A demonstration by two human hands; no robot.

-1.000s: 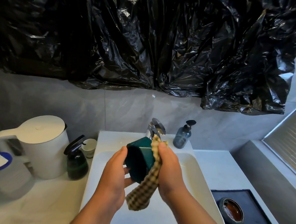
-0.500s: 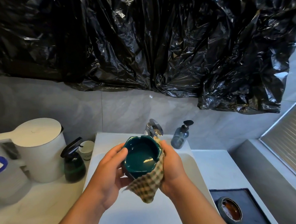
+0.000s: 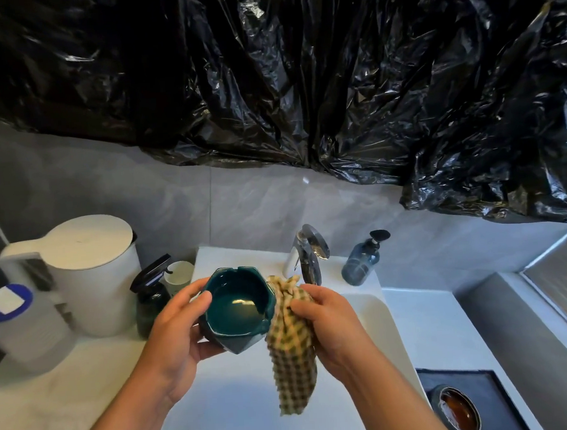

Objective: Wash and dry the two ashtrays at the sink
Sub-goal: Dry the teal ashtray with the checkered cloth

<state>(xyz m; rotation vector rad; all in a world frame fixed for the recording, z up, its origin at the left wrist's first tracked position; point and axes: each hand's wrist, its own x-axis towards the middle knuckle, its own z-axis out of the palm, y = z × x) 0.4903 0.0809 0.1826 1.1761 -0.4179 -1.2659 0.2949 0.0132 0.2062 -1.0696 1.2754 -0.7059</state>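
A dark green ashtray (image 3: 236, 307) with a notched rim is held over the white sink (image 3: 384, 318), its bowl facing up toward me. My left hand (image 3: 176, 335) grips it from the left side and below. My right hand (image 3: 330, 321) is closed on a bunched yellow-and-brown checked cloth (image 3: 290, 346) that hangs down just right of the ashtray and touches its side. A second ashtray (image 3: 458, 411), grey with a brown inside, sits on a dark tray (image 3: 501, 394) at the lower right.
A chrome faucet (image 3: 310, 249) stands behind the hands, with a blue soap pump bottle (image 3: 363, 260) to its right. On the left counter are a white kettle (image 3: 85, 274), a dark spray bottle (image 3: 152, 297), a small white cup (image 3: 178, 274) and a blue-lidded container (image 3: 10, 314). Black plastic sheeting (image 3: 301, 75) hangs above.
The ashtray has turned from edge-on to bowl-up and shifted left. The cloth has come off from under it and now hangs bunched in my right hand beside it.
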